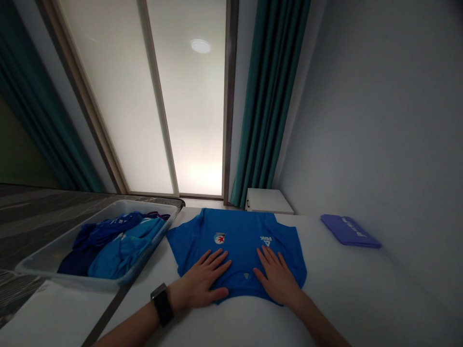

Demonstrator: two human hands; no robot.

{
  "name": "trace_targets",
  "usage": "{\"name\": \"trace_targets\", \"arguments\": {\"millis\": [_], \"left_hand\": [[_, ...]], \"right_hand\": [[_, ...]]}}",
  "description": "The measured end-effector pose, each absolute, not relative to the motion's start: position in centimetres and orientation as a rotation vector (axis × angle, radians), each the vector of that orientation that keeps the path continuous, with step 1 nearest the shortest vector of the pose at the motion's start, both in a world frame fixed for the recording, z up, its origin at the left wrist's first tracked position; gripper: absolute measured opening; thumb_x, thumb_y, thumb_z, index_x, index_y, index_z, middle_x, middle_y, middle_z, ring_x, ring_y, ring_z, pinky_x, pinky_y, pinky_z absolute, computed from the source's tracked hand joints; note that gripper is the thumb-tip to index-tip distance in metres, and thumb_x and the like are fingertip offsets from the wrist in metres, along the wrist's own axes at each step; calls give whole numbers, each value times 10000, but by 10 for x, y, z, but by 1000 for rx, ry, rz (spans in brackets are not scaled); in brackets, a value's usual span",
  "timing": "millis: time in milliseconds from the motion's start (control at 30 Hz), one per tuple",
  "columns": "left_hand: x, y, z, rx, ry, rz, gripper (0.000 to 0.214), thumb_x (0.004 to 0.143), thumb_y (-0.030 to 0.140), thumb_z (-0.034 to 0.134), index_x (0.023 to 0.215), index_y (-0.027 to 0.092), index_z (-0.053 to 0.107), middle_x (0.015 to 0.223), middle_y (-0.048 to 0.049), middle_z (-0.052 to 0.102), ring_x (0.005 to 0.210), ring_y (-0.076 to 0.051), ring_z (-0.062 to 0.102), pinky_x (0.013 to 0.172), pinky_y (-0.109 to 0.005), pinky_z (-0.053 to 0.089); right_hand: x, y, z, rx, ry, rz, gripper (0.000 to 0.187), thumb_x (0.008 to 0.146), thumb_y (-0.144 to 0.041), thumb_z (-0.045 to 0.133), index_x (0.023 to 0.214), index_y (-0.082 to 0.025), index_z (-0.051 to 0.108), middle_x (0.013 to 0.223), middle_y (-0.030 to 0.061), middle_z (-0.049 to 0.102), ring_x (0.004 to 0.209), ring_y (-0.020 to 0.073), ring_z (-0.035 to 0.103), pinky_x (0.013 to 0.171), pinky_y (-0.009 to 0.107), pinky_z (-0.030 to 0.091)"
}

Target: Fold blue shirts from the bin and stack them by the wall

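A blue T-shirt [240, 229] lies spread on the white table, its neckline toward me and its sleeves out to both sides. It bears a round red-and-white emblem on the left and a white logo on the right. My left hand [204, 282], with a dark watch [162, 303] on its wrist, rests flat on the shirt's left part near the collar, fingers spread. On the right part lies my right hand [277, 277], also flat, its fingertips just below the white logo. Neither hand grasps anything.
At the left, a translucent plastic bin [125, 277] holds several crumpled blue garments [123, 241]. A folded purple garment [350, 231] with white lettering lies at the right by the wall. Beyond the white table [343, 289] stand a small white cabinet [269, 200] and teal curtains [269, 106].
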State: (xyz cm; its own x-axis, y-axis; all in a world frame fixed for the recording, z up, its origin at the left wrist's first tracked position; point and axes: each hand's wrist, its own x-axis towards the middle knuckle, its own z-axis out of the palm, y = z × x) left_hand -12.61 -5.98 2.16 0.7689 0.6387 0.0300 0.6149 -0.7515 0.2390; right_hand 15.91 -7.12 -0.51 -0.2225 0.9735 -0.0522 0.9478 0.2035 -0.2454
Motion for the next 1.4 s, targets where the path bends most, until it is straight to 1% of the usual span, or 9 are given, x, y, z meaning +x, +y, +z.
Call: {"name": "trace_targets", "arguments": {"millis": [167,333,500,667,833,967,1100,1233,1400], "left_hand": [[-116,-23,22,2720,1171,344,564,1006,462,388,1520,246,309,1553,-88,369,1416,-264,359,1155,-457,313],[-103,22,6,2730,1273,365,572,988,444,424,1499,197,357,1539,-108,388,1412,-274,366,1165,-457,300],[-108,53,-8,2676,1481,333,595,991,505,368,1492,182,381,1546,-114,368,1437,-281,318,1179,-477,261],[-123,63,-17,2594,1626,294,654,994,572,283,1499,165,372,1566,-103,317,1460,-280,257,1191,-478,228],[-124,61,-22,2609,1665,312,649,987,579,301,1499,187,374,1569,-83,311,1468,-286,231,1187,-478,235],[-125,63,-25,2626,1660,313,626,985,558,329,1493,196,386,1564,-77,324,1465,-281,243,1189,-474,233],[-127,65,-27,2634,1651,334,626,988,567,312,1492,204,390,1559,-78,339,1455,-278,272,1183,-473,249],[-127,62,-26,2647,1657,344,626,986,577,303,1486,213,402,1554,-67,359,1451,-277,285,1180,-461,259],[-125,58,-24,2617,1705,340,660,991,579,271,1507,177,358,1573,-87,322,1462,-267,259,1180,-439,259]], "right_hand": [[155,-50,8,-1780,-2377,348,638,1000,-475,235,1518,-109,305,1599,97,232,1480,233,173,1208,408,157],[148,-24,9,-1740,-2404,392,611,993,-414,250,1520,-107,297,1604,101,220,1483,222,163,1206,382,146],[153,-1,5,-1894,-2358,311,608,1001,-460,200,1521,-167,313,1598,92,249,1480,241,176,1200,432,112],[184,10,-5,-2300,-2164,-57,682,988,-542,209,1507,-119,338,1520,201,383,1429,333,298,1177,497,45],[227,3,-12,-2547,-2007,-314,679,978,-544,280,1484,-104,390,1465,254,438,1351,390,408,1145,547,78],[244,-4,-11,-2525,-1989,-351,587,991,-433,292,1424,-82,475,1414,234,506,1306,357,461,1140,593,70],[236,-1,-7,-2430,-2018,-304,542,964,-330,334,1436,-91,456,1479,194,448,1380,327,371,1156,582,68],[210,12,-5,-2206,-2199,-196,582,972,-361,305,1495,-111,363,1561,126,330,1449,275,262,1191,509,50],[181,28,-11,-2050,-2311,-31,586,994,-419,235,1487,-138,384,1557,104,340,1459,250,247,1200,510,16]]}}
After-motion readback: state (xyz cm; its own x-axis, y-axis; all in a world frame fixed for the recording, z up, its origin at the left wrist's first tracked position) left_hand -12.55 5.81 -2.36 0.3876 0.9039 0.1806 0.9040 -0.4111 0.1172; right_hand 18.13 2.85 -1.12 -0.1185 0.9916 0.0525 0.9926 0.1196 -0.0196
